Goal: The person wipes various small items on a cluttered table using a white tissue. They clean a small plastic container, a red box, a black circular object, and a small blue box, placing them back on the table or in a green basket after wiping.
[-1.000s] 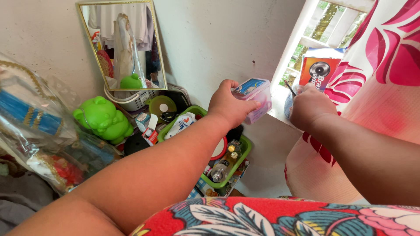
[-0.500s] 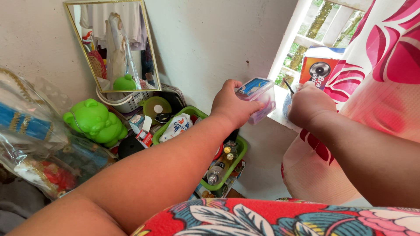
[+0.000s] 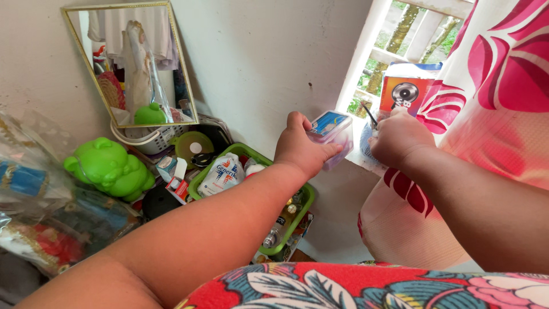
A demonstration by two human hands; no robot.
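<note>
Your left hand (image 3: 300, 150) is clamped round the small clear plastic box with a blue lid (image 3: 331, 133), far right by the window sill (image 3: 366, 163). It looks light, rigid and slick; hold its side walls. Your right hand (image 3: 400, 140) pinches a thin dark stick (image 3: 369, 115).

The left hand (image 3: 300, 150) grips a small lidded box (image 3: 332, 130) at the window ledge (image 3: 366, 163). Just right of it, the right hand (image 3: 400, 140) rests on the ledge, with a carton (image 3: 407, 90) standing behind it. Below the left hand lies a basket (image 3: 304, 201) holding a pouch (image 3: 222, 174) and bottles (image 3: 275, 230). Farther left sits a bear-shaped toy (image 3: 108, 169), with a mirror (image 3: 134, 66) leaning on the wall behind it.
</note>
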